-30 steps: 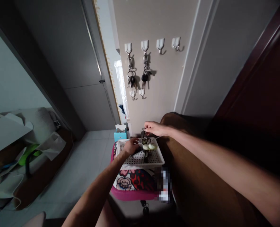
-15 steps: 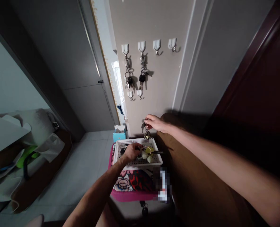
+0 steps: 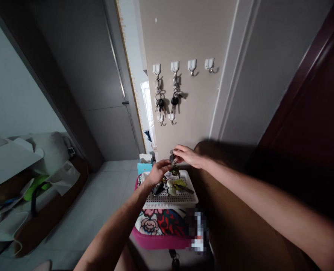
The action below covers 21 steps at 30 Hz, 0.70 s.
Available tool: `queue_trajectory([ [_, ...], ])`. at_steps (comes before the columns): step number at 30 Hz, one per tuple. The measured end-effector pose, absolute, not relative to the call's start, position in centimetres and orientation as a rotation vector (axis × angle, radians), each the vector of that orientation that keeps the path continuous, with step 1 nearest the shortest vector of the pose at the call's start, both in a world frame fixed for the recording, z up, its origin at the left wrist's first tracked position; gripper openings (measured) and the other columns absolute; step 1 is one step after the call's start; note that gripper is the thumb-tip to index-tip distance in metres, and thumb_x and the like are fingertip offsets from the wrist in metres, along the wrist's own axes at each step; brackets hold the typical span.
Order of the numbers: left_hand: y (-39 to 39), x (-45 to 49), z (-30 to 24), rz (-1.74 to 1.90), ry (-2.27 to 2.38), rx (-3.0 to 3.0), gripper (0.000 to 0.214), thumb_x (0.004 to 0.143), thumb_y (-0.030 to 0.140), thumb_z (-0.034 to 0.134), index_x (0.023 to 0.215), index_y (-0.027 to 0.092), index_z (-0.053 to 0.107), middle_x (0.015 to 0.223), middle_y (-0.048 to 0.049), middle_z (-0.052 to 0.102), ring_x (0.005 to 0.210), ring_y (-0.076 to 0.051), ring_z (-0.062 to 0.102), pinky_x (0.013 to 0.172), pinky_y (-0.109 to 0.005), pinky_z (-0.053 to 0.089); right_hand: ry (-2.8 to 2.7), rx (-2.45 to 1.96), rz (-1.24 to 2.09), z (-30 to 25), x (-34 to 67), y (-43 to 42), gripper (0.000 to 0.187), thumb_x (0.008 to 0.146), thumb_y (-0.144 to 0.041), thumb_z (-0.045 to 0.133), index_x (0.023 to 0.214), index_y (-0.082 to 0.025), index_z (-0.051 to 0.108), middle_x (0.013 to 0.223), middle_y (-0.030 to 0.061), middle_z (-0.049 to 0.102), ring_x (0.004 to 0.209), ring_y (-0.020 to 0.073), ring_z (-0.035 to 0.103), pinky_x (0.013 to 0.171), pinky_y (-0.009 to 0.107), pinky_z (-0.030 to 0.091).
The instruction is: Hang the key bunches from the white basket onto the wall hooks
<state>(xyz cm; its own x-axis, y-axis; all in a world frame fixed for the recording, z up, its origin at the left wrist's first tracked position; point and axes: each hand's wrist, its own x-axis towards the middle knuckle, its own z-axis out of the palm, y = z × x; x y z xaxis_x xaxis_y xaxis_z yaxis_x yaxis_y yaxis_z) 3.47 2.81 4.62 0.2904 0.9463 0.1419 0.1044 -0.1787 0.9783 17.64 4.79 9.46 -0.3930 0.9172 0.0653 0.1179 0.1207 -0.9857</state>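
Note:
My right hand (image 3: 188, 156), fingers closed, grips the top of a bunch of keys (image 3: 174, 171) that hangs over the far edge of a white plastic basket (image 3: 169, 206). From the left, my left hand (image 3: 160, 171) reaches to the same bunch, its fingertips pinched against it; my fingers partly hide the keys. Beneath my hands the basket holds a black item (image 3: 158, 189), pale round charms (image 3: 172, 187), a dark strap (image 3: 185, 189) and something yellow-green (image 3: 181, 183).
Two key bunches (image 3: 159, 103) (image 3: 175, 101) hang from white wall hooks (image 3: 175, 67); other hooks (image 3: 192, 65) hold nothing. The basket stands on a pink flowered case (image 3: 161, 241). Behind it is a blue box (image 3: 144, 167); a brown surface (image 3: 226, 210) lies right.
My left hand has risen out of the basket to the keys in my right hand. The charms and strap in the basket have shifted. The view has tilted slightly.

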Motion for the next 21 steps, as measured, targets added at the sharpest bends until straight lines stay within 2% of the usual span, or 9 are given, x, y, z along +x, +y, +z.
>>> queue_trajectory([
  [6, 3.4, 4.5, 5.6, 1.074, 0.892, 1.4, 0.03, 0.053, 0.036, 0.055, 0.065, 0.008, 0.054, 0.051, 0.0025, 0.047, 0.049, -0.005, 0.039, 0.05, -0.018, 0.031, -1.631, -0.909, 1.406, 9.9, 17.6, 4.4, 0.011, 0.068, -0.025, 0.042, 0.069, -0.016, 0.039, 0.058, -0.0036, 0.046, 0.051, 0.0051, 0.047, 0.051, 0.02, 0.038],
  [11, 4.0, 4.0, 6.4, 1.184, 0.889, 1.323, 0.019, 0.052, 0.028, 0.056, 0.059, 0.011, 0.051, 0.048, 0.0047, 0.045, 0.044, -0.003, 0.036, 0.047, -0.017, 0.03, -1.595, -0.895, 1.395, 10.4, 17.9, 4.4, 0.012, 0.068, -0.027, 0.043, 0.074, -0.017, 0.041, 0.065, -0.0026, 0.049, 0.056, 0.0058, 0.048, 0.056, 0.021, 0.038],
  [15, 4.5, 3.7, 7.8, 1.248, 0.956, 1.338, 0.016, 0.052, 0.025, 0.055, 0.059, 0.011, 0.049, 0.048, 0.0043, 0.045, 0.045, -0.004, 0.041, 0.049, -0.017, 0.032, -1.535, -0.842, 1.445, 10.5, 18.4, 4.8, 0.012, 0.068, -0.027, 0.043, 0.076, -0.018, 0.042, 0.067, -0.002, 0.051, 0.06, 0.0071, 0.049, 0.058, 0.022, 0.037],
  [21, 4.9, 3.4, 8.9, 1.25, 1.088, 1.467, 0.012, 0.053, 0.022, 0.052, 0.058, 0.011, 0.05, 0.047, 0.0045, 0.044, 0.044, -0.004, 0.039, 0.046, -0.017, 0.031, -1.474, -0.883, 1.475, 10.5, 19.1, 5.5, 0.02, 0.069, -0.035, 0.036, 0.066, -0.016, 0.042, 0.067, 0.0015, 0.053, 0.062, 0.0095, 0.05, 0.057, 0.022, 0.037],
])
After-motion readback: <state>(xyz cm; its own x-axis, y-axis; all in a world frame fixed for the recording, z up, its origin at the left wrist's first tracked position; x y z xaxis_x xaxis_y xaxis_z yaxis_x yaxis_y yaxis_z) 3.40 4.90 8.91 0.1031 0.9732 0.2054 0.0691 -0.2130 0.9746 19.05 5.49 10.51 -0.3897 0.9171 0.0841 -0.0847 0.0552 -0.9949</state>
